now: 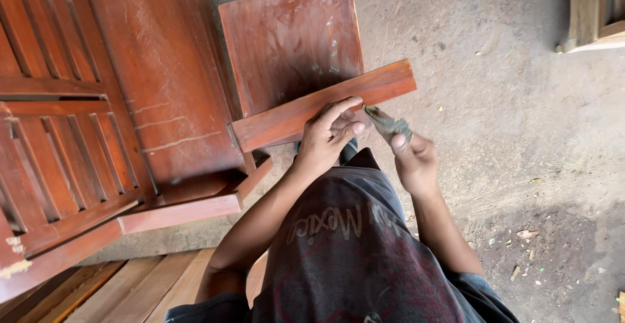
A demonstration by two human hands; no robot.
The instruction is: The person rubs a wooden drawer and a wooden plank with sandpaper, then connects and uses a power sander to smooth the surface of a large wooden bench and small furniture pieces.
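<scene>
Nearest the camera is the person's dark shirt (pixel 351 258), and below it to the left lie pale planks (pixel 130 290) on the ground; both forearms reach forward from there. The left hand (pixel 329 137) lies on the near edge of a reddish board (pixel 306 111), fingers spread and pressing down rather than wrapped round it, so it steadies the board without truly gripping; the right hand (pixel 413 157) is closed on a small grey-green wad (pixel 388 124), which looks like a folded abrasive or rag, its tip touching the board's lower edge just beside the left fingertips.

The board rests slantwise across a square reddish panel (pixel 290 43), with its right end hanging past the panel over the bare concrete floor (pixel 521 101); I judge that this overhang is the weak point; a hard push near that end could tip or swing the board, since only the flat left hand holds it. The wad works very close to the left fingers; a slip along the edge could scrape them. The board's left end sits against the frame of a slatted red furniture piece (pixel 65 114); if the board slides that way it may mark the finish there. Grit on the floor could scratch anything that drops.

Farther off, at the top right corner, stands a pale wooden frame (pixel 592 10), well apart.
</scene>
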